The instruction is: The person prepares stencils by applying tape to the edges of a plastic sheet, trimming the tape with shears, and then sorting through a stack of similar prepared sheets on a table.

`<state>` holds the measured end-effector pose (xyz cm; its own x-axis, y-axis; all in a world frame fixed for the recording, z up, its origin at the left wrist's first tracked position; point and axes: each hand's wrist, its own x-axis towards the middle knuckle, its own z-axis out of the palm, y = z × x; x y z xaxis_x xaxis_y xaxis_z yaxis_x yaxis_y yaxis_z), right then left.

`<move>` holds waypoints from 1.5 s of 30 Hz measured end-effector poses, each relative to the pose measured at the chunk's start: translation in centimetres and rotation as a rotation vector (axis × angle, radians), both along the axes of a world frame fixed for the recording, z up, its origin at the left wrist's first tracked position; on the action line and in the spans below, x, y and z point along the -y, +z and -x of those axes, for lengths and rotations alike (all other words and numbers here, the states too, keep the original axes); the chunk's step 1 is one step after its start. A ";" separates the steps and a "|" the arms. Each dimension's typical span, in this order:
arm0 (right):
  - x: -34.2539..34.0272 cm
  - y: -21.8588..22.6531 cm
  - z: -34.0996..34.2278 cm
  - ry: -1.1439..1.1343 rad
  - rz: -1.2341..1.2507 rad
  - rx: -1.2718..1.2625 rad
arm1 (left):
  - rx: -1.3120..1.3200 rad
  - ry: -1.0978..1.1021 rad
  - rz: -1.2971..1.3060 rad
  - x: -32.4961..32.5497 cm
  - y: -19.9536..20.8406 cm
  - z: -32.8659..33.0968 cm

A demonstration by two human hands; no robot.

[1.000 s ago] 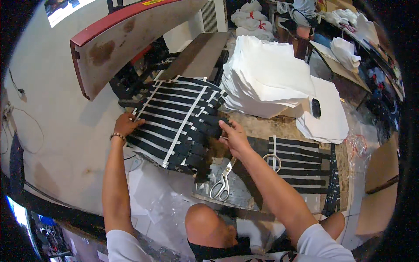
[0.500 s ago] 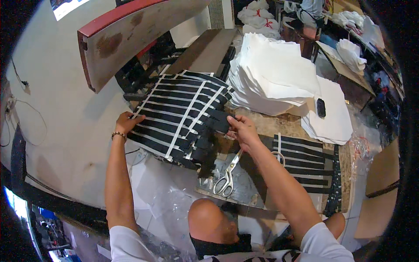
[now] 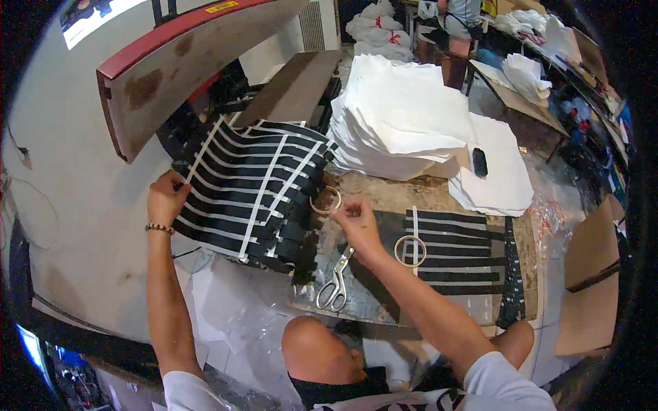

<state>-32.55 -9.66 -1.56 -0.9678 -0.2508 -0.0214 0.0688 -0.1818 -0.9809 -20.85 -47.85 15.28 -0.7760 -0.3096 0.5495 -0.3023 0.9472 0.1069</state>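
A stack of black strips joined by white tape bands (image 3: 257, 185) slopes over the left end of the table. At its left edge, my left hand (image 3: 166, 196) is closed, with the stack's edge between thumb and fingers. My right hand (image 3: 358, 222) hovers right of the stack, its fingers pinched together; anything between them is too small to make out. Beside those fingertips is a tape roll (image 3: 338, 201), and I cannot tell whether they touch. Scissors (image 3: 334, 284) lie just below, handles toward me. Right of my wrist, a second tape roll (image 3: 424, 251) rests by another set of black strips (image 3: 456, 251).
Tall piles of white sheets (image 3: 404, 109) stand at the back of the table, with a black object (image 3: 479, 162) on the lower pile. A red-edged raised panel (image 3: 178, 68) hangs at upper left. Cardboard (image 3: 589, 253) stands at right. Another person (image 3: 463, 17) is far off.
My right hand has let go of the black strip ends and drawn back from them, uncovering a tape roll. The stack's left edge has shifted with my left hand. The whole view has moved slightly.
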 end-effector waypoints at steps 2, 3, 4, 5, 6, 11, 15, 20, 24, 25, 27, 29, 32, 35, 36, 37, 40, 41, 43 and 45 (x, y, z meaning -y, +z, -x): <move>-0.8 0.7 -1.4 0.103 -0.016 -0.009 | 0.015 0.021 0.037 -3.4 2.0 0.9; -1.0 0.8 -2.1 0.097 -0.026 -0.008 | 0.034 0.046 0.073 -4.8 2.6 1.4; -0.8 1.2 -3.2 0.191 0.004 0.020 | 0.047 0.055 0.042 -5.0 3.5 1.5; -0.7 1.6 -4.1 0.285 0.032 0.048 | 0.049 0.059 0.044 -4.8 3.9 1.7; -0.7 2.0 -4.8 0.336 0.039 0.055 | 0.041 0.098 0.048 -4.4 3.9 1.9; -1.2 2.2 -4.9 0.374 0.019 0.049 | 0.062 0.090 -0.269 3.6 0.3 4.1; 0.2 2.8 -2.6 0.311 0.192 0.277 | 0.078 -0.009 -0.170 10.0 -3.5 1.9; 2.6 0.5 2.9 0.336 0.311 0.520 | 0.044 0.006 -0.313 5.4 -5.0 2.7; 3.0 1.4 5.0 0.268 0.329 0.490 | -0.029 -0.104 -0.143 -1.4 -4.3 2.7; 2.6 0.5 6.0 0.269 0.340 0.426 | -0.027 -0.248 -0.323 -4.4 -4.2 2.6; 2.7 2.1 5.1 0.249 0.260 0.411 | 0.196 -0.326 -0.458 -7.5 -3.2 -0.2; 2.5 3.4 4.7 0.223 0.173 0.386 | 0.140 -0.446 -0.452 -11.3 -3.1 -2.0; 1.7 5.0 5.8 0.184 0.187 0.173 | 0.162 -0.418 -0.236 -14.6 -3.4 -2.3; 0.6 7.3 6.2 0.187 0.240 0.158 | 0.160 -0.398 -0.202 -14.3 -4.1 -2.1; 0.0 8.2 5.8 0.215 0.259 0.194 | 0.153 -0.376 -0.185 -13.8 -4.4 -2.2; -0.6 8.0 6.2 0.211 0.257 0.191 | 0.151 -0.381 -0.186 -13.5 -4.7 -1.9; -1.8 6.8 7.1 0.203 0.296 0.266 | 0.211 -0.269 -0.144 -12.8 -4.8 -1.8; -2.0 6.1 7.2 0.230 0.250 0.293 | 0.212 -0.271 -0.144 -12.3 -4.8 -1.8; -2.6 4.6 7.8 0.248 0.206 0.318 | 0.200 -0.280 -0.168 -11.2 -5.0 -1.6; -2.9 2.6 8.6 0.253 0.415 0.436 | 0.195 -0.288 -0.114 -10.4 -5.2 -1.4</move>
